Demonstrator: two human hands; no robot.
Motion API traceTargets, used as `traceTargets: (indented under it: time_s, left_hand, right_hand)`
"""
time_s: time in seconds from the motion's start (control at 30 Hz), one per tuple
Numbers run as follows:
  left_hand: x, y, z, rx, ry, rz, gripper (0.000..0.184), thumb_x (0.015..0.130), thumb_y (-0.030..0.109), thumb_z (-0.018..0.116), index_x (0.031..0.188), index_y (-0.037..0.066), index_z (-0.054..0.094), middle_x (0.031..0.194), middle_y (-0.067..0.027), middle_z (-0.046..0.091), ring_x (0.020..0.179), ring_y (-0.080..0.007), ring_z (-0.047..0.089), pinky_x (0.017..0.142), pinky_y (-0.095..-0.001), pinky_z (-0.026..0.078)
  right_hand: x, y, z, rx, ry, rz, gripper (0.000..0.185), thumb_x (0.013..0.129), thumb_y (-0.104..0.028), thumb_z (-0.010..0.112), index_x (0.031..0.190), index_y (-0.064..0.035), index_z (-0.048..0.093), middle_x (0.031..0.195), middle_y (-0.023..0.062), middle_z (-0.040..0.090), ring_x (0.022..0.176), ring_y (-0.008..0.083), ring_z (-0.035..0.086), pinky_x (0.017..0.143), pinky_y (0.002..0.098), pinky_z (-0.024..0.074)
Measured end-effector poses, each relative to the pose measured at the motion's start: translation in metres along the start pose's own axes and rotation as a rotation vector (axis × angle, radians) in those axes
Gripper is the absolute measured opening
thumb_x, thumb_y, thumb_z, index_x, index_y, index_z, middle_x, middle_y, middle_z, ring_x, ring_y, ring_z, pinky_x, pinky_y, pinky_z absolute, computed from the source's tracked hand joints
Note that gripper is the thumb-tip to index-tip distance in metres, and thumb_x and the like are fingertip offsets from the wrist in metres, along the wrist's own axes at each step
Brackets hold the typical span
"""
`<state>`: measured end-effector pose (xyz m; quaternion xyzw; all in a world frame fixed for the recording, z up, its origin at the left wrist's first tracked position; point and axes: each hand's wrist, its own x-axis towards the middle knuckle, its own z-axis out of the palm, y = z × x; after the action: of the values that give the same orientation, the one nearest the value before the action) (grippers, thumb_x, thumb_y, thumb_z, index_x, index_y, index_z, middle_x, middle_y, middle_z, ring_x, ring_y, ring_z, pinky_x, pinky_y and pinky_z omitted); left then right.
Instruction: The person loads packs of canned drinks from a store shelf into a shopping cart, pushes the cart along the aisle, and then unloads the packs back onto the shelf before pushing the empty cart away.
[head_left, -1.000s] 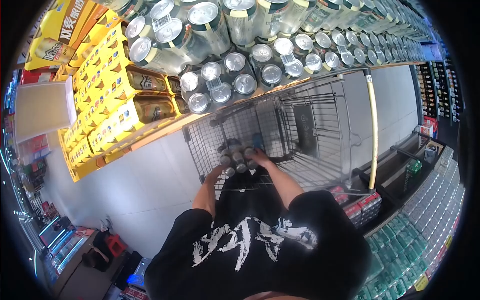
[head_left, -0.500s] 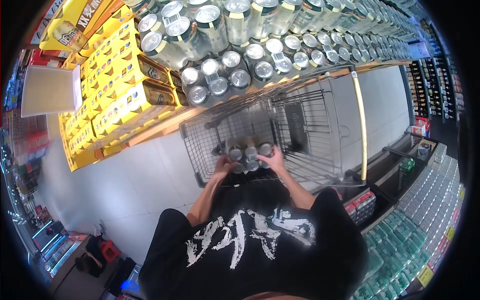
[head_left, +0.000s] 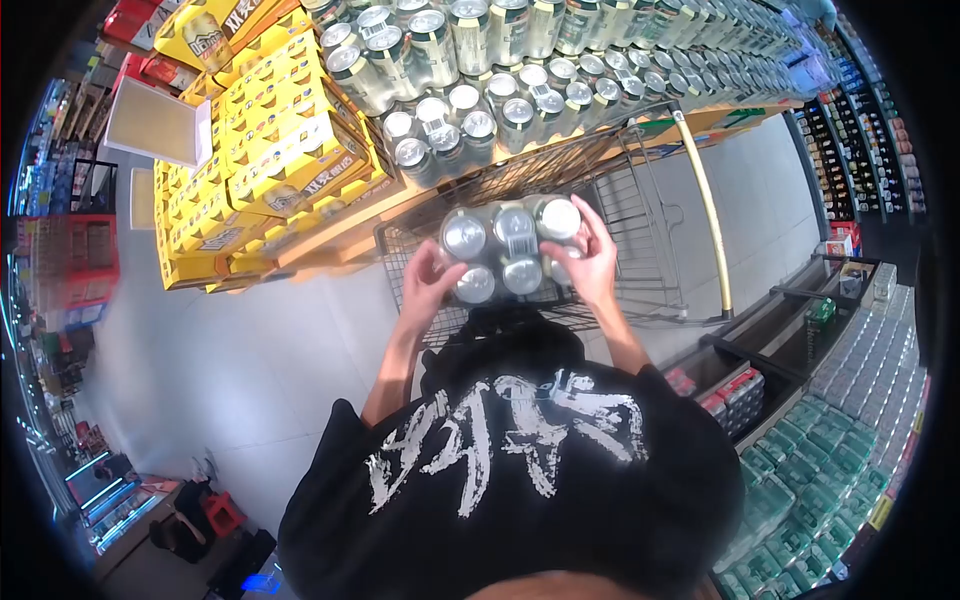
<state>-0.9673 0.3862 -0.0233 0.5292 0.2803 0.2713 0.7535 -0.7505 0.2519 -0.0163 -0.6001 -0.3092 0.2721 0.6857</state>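
A shrink-wrapped pack of silver-topped cans [head_left: 515, 240] is held upright between both hands, above the wire shopping cart [head_left: 650, 225]. My left hand [head_left: 430, 280] grips its left end, with fingers bent round the wrapped side. On the right end, my right hand [head_left: 590, 255] has its thumb on the near side and its fingers round the far corner. The pack hides part of the cart's basket. Beyond the cart, similar wrapped can packs [head_left: 435, 140] stand along the front of a wooden display.
Yellow can cartons [head_left: 290, 150] are stacked at the upper left. The cart's yellowish handle [head_left: 706, 215] stands to the right. Green packs [head_left: 800, 470] and a dark shelf unit [head_left: 770, 320] lie at the right. A red stool [head_left: 222, 512] is at the lower left.
Both hands have lifted the can pack up out of the cart, closer to the camera. The view has shifted, and the display now appears farther off.
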Motion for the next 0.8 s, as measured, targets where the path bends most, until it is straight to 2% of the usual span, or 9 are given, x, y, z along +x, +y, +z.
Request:
traceTargets:
  time_s: [0.13,0.3,0.33,0.37,0.43,0.53,0.63,0.67,0.8]
  left_hand:
    - [0.026,0.035,-0.006,-0.044,0.022,0.066,0.016,0.086,0.004,0.065,0.087,0.01,0.05,0.085,0.0042,0.051,0.084,-0.006,0.05,0.077,-0.0221,0.039]
    - [0.084,0.063,-0.008,-0.218,0.159,0.332,0.013,0.088,0.003,0.063,0.091,0.008,0.051,0.088,0.0025,0.05,0.085,-0.0064,0.048,0.079,-0.0215,0.039]
    - [0.097,0.062,-0.015,-0.24,0.197,0.317,0.011,0.091,0.008,0.061,0.098,0.009,0.053,0.093,0.0018,0.056,0.091,-0.0072,0.054,0.086,-0.0251,0.043]
    - [0.11,0.058,-0.023,-0.217,0.227,0.344,0.013,0.091,0.009,0.061,0.102,0.009,0.054,0.099,0.0005,0.058,0.096,-0.0087,0.056,0.088,-0.0264,0.044]
    - [0.121,0.058,-0.015,-0.234,0.342,0.382,0.016,0.091,0.009,0.062,0.104,0.009,0.053,0.105,-0.0014,0.059,0.098,-0.0096,0.056,0.088,-0.0274,0.045]
    - [0.136,0.057,-0.024,-0.302,0.305,0.393,0.021,0.09,0.008,0.063,0.107,0.008,0.051,0.108,-0.0019,0.057,0.1,-0.0109,0.056,0.087,-0.0276,0.045]
    - [0.144,0.056,-0.024,-0.274,0.383,0.392,0.024,0.089,0.008,0.064,0.109,0.008,0.05,0.108,-0.0024,0.057,0.1,-0.0123,0.057,0.087,-0.0271,0.046]
    - [0.155,0.049,-0.034,-0.254,0.361,0.431,0.027,0.089,0.008,0.063,0.112,0.007,0.049,0.11,-0.0039,0.057,0.102,-0.0137,0.057,0.087,-0.0276,0.046]
    - [0.161,0.059,-0.034,-0.26,0.34,0.373,0.036,0.09,0.006,0.062,0.121,0.003,0.046,0.115,-0.0066,0.057,0.106,-0.0144,0.057,0.089,-0.0298,0.046]
  right_hand:
    - [0.052,-0.029,0.018,0.097,-0.058,0.024,0.064,0.074,0.004,0.075,0.131,0.0078,0.045,0.109,0.0136,0.065,0.099,0.0147,0.062,0.086,0.0265,0.0522]
    - [0.138,-0.028,0.047,0.156,-0.165,0.019,0.061,0.073,0.004,0.076,0.128,0.0054,0.05,0.104,0.0088,0.067,0.091,0.0102,0.063,0.078,0.0225,0.0532]
    - [0.15,-0.03,0.056,0.227,-0.171,-0.02,0.06,0.071,0.003,0.078,0.126,0.0053,0.051,0.101,0.0077,0.067,0.088,0.0095,0.063,0.076,0.022,0.0533]
    - [0.162,-0.03,0.064,0.13,-0.165,-0.064,0.061,0.07,0.002,0.079,0.125,0.0037,0.052,0.102,0.009,0.067,0.088,0.0109,0.063,0.077,0.0223,0.0536]
    - [0.185,-0.022,0.076,0.039,-0.205,-0.128,0.06,0.07,0.0,0.08,0.124,0.0015,0.053,0.106,0.0108,0.067,0.093,0.0121,0.064,0.079,0.0233,0.0537]
    - [0.213,-0.011,0.096,0.122,-0.174,-0.149,0.059,0.069,-0.003,0.082,0.122,-0.0006,0.055,0.102,0.0102,0.068,0.088,0.0108,0.065,0.073,0.0226,0.0538]
    - [0.233,-0.003,0.105,0.068,-0.17,-0.162,0.056,0.068,-0.002,0.083,0.118,-0.0011,0.057,0.099,0.0099,0.069,0.084,0.0105,0.065,0.07,0.0227,0.0539]
    - [0.237,0.0,0.107,0.082,-0.154,-0.179,0.051,0.067,-0.007,0.084,0.112,-0.0051,0.061,0.087,0.0057,0.069,0.074,0.0088,0.063,0.063,0.0222,0.0517]
    - [0.258,0.014,0.111,-0.091,-0.035,-0.154,0.044,0.062,-0.015,0.086,0.1,-0.0098,0.065,0.072,-0.0008,0.061,0.062,0.0057,0.054,0.053,0.0215,0.0441]
